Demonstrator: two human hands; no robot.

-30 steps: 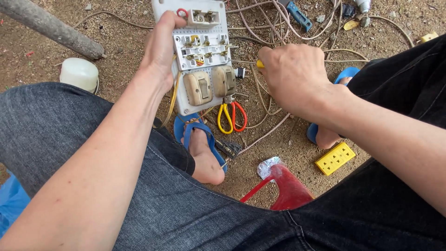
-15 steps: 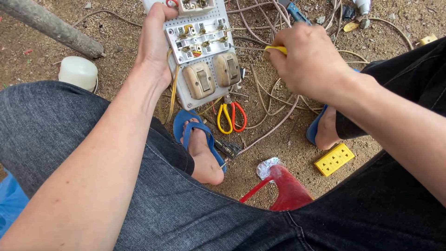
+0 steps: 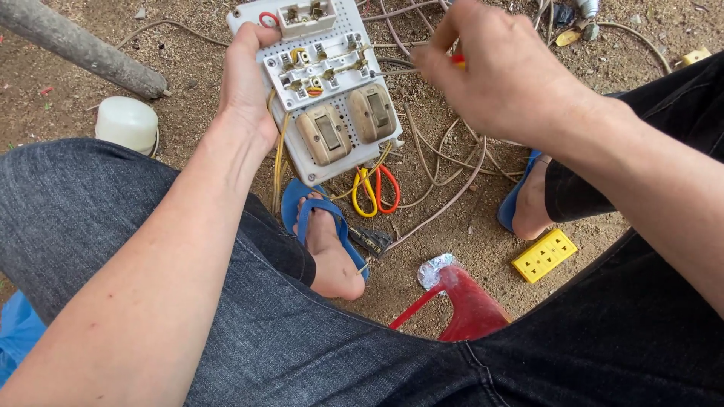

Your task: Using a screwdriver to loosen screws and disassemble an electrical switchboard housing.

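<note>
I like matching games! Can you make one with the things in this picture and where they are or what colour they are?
Things:
1. electrical board
2. socket block
3. white tub
4. scissors

Descriptions:
A. yellow, lying on the dirt near the blue sandal on the right
B. held up by the left hand
C. yellow and red handles, on the ground under the board
D. standing on the dirt beside a grey pole

Pairs: 1-B, 2-A, 3-D, 4-C
</note>
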